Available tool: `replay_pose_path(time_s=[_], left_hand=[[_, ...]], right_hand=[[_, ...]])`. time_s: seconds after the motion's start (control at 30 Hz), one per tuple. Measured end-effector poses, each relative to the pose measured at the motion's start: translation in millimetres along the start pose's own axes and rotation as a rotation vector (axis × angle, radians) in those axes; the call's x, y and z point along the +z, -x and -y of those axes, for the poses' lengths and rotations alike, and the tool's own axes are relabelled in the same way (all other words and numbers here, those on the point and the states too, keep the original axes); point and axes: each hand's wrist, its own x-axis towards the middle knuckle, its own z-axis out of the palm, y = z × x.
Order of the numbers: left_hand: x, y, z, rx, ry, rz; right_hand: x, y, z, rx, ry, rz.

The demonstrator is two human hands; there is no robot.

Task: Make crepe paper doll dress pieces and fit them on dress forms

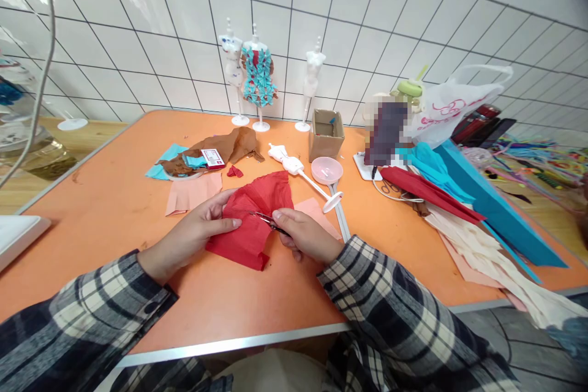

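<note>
Pinched between the thumb and fingers of my left hand (204, 223) is a sheet of red crepe paper (243, 245), held above the orange table. My right hand (307, 234) grips a small pair of scissors (265, 218), its blades lying at the paper's middle where a slit runs in from the right side. The handles are mostly hidden by my fingers. Just beyond the paper, a white mini mannequin (291, 162) lies on its side. Light pink paper (193, 194) lies to the left, and a small red scrap (235, 171) rests behind the sheet.
Three mannequins stand at the back, one covered in blue paper pieces (258, 76). A cardboard box (326, 135) and a pink dish (327, 169) stand right of centre. Brown paper (236, 146) lies back left. A phone-like blurred object (386, 135) and coloured paper rolls (432, 193) crowd the right.
</note>
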Motion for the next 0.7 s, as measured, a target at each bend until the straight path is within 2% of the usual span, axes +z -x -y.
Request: replay_pose_path(time_s=[0.3,0.7], left_hand=[[-5.8,-4.3,6.3,0.036,-0.127,0.028],[-1.5,-2.8,1.1,0.042,-0.108,0.023]], right_hand=[[2.6,1.6,3.5,-0.014,0.003,0.031],[1.4,-0.3,-1.7,-0.029,0.026,0.026]])
